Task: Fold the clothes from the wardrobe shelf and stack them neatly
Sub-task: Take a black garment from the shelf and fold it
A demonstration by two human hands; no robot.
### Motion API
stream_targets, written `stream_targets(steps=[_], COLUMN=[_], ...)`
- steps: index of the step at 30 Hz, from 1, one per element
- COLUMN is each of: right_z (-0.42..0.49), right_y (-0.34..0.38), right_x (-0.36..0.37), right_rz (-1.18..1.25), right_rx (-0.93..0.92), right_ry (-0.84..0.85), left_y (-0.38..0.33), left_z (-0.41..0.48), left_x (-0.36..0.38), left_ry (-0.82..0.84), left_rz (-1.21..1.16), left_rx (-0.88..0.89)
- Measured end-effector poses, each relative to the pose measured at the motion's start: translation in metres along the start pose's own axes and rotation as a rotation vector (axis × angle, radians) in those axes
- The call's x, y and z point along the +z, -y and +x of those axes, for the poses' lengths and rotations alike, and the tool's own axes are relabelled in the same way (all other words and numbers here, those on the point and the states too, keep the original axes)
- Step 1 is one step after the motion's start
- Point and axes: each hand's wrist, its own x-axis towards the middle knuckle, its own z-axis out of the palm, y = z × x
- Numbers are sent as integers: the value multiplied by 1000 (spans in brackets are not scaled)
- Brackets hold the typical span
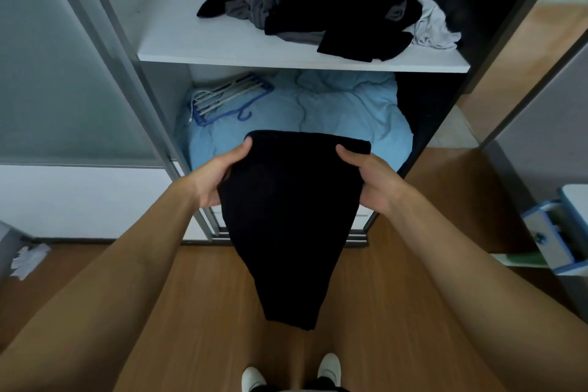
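Black garment (288, 216): hanging in the air in front of the open wardrobe, held by its top corners, narrowing toward its lower end above the wooden floor (203, 312).
Left hand (219, 173): gripping the garment's upper left edge, thumb on top, fingers closing underneath.
Right hand (369, 178): pinching the upper right edge in the same way.
Wardrobe shelf (222, 41): carrying a loose heap of black and grey clothes (318, 9), with a white garment (436, 25) lying at its right end.
Lower compartment: holding a light blue duvet (334, 111) with a blue multi-bar hanger (227, 99) resting on it.
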Motion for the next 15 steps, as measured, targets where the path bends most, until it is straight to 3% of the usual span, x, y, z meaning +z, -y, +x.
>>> stream_targets(steps=[4, 7, 10, 12, 15], right_z=[5, 6, -2, -6, -5], right_y=[10, 17, 5, -11, -20], right_x=[-1, -13, -21, -22, -19], right_rz=[110, 222, 137, 28, -16], right_rx=[89, 76, 12, -34, -135], right_ry=[-10, 50, 148, 163, 19], left_y=[19, 9, -1, -4, -3], left_z=[-3, 6, 14, 14, 11], left_x=[8, 33, 51, 57, 55], left_ry=[-31, -213, -339, -313, -183], left_rz=[-97, -22, -36, -133, -253], left_rx=[-7, 99, 88, 52, 110])
